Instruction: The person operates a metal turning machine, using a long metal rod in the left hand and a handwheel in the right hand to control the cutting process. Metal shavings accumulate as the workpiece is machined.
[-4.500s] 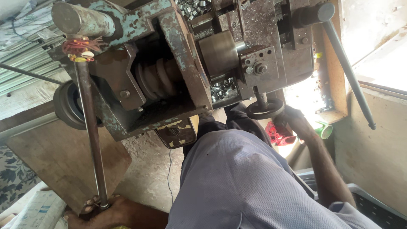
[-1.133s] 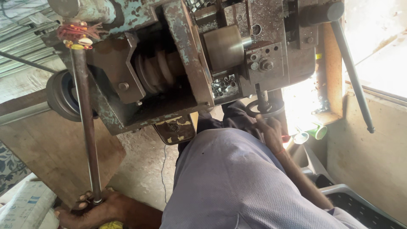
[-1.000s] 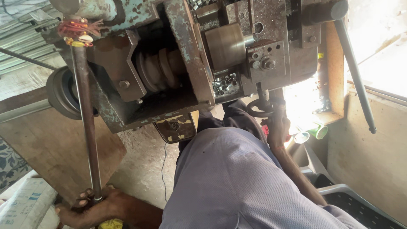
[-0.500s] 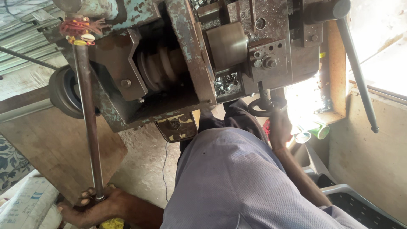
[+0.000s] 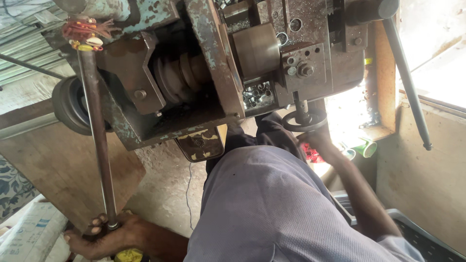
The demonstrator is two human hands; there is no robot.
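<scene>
A big worn lathe-like machine (image 5: 213,73) with chipped blue-green paint fills the top of the view. A long steel lever rod (image 5: 97,136) runs down from it on the left. My left hand (image 5: 104,235) is closed around the rod's lower end. My right hand (image 5: 318,140) reaches up under the machine and grips the small dark handwheel (image 5: 303,121). A cylindrical drum (image 5: 257,48) and a stepped pulley (image 5: 182,77) sit in the machine's body. Several small metal pieces (image 5: 257,94) lie in a pocket below the drum.
My grey-clad torso (image 5: 262,204) fills the lower middle. A second thin lever (image 5: 407,82) with a dark knob hangs at the right by a bright window opening. A green cup (image 5: 366,148) stands near it, a wooden board (image 5: 63,165) at left, a black crate (image 5: 422,237) at lower right.
My right hand has risen from beside my body up to the handwheel and closed on it. My left hand has kept hold of the lever rod's end, and the view has shifted slightly.
</scene>
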